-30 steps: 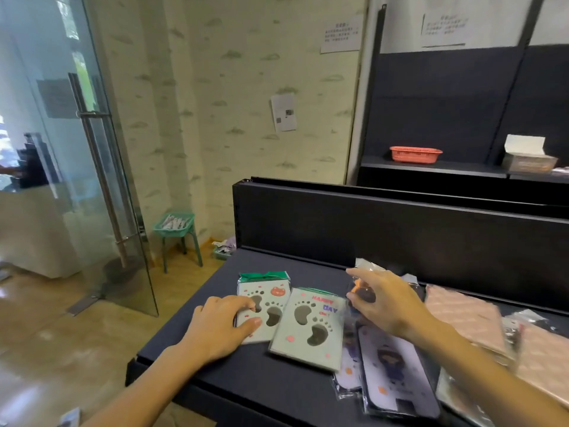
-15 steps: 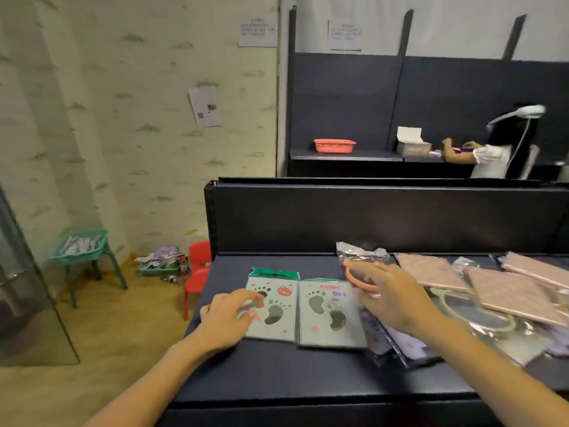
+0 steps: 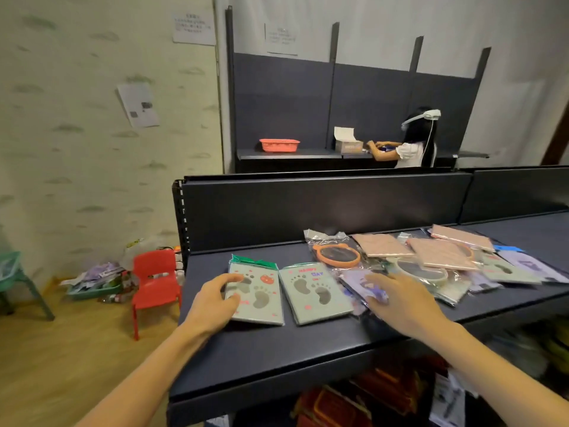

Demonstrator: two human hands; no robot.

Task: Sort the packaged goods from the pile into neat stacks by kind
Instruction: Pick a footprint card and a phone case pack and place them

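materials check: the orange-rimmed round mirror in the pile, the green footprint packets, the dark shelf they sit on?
Orange-rimmed round mirror: the rim looks like matte moulded plastic; its clear wrap is crinkled, glossy film. Green footprint packets: flat printed card or notebook covers, probably in thin clear sleeves, given a faint sheen. Dark shelf: likely painted sheet metal, judging by the even matte surface and folded front edge.

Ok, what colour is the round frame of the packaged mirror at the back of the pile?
Orange, around a dark centre, clearest in the head view.
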